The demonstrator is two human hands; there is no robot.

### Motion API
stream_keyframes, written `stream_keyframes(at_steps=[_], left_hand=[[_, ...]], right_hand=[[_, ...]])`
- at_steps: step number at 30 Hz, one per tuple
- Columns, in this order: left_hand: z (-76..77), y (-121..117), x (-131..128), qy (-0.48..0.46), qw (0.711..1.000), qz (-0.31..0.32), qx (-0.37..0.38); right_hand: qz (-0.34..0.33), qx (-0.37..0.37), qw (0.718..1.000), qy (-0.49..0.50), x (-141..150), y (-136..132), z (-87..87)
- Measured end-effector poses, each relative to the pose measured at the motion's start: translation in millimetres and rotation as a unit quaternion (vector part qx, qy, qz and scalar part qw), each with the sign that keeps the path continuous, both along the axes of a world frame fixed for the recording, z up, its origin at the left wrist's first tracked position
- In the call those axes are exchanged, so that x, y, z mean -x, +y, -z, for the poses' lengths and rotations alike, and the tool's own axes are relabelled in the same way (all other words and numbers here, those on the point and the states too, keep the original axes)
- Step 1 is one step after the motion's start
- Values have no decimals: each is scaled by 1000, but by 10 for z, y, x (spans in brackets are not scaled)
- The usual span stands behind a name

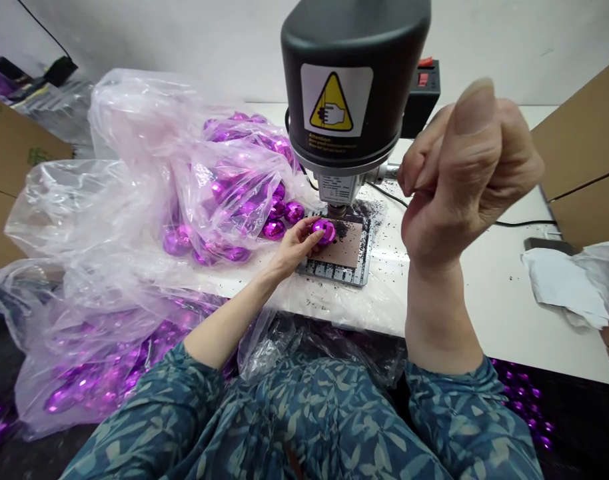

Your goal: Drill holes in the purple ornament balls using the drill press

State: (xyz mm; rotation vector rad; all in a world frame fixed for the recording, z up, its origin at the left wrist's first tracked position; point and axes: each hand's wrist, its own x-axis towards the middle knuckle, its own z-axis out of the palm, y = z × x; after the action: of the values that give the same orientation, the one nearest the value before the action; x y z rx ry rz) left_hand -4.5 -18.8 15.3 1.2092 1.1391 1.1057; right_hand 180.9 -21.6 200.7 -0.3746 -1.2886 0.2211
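Observation:
Between the fingertips of my left hand [300, 241], a shiny purple faceted ball [324, 231] is pinched over a brown board [345, 253]. The board lies on the grey metal base [334, 272] of a black-headed bench press [352, 40]. Just above the ball sits the lower end of the press's spindle. My right hand [467, 170] is raised at the press's right side, fingers curled into a fist around its lever [388, 171]; the grip end is hidden inside the fist. Several loose purple balls [274, 229] rest left of the base.
Clear plastic bags [134, 133] of purple balls spread over the table's left side, and another bag [99, 373] hangs below. Dark shavings [367, 208] litter the base. Cardboard boxes [584, 133] stand at both sides. White paper [564, 283] and a black cable [527, 224] lie right.

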Motion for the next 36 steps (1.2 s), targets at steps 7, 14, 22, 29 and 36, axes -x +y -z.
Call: stream_keyframes(at_steps=[7, 14, 22, 29, 36], left_hand=[[14, -14, -47, 99, 988, 40, -108], [63, -61, -90, 237, 950, 27, -201], [78, -130, -158, 293, 923, 8, -250], [44, -141, -209, 263, 925, 11, -273], [-41, -101, -249, 213, 960, -20, -181]], right_hand=[[-9, -24, 999, -21, -27, 24, 32], [-1, 16, 1000, 1, -6, -31, -3], [24, 43, 999, -2, -10, -18, -2], [39, 5, 999, -5, 10, 20, 25], [46, 41, 998, -16, -11, -4, 55]])
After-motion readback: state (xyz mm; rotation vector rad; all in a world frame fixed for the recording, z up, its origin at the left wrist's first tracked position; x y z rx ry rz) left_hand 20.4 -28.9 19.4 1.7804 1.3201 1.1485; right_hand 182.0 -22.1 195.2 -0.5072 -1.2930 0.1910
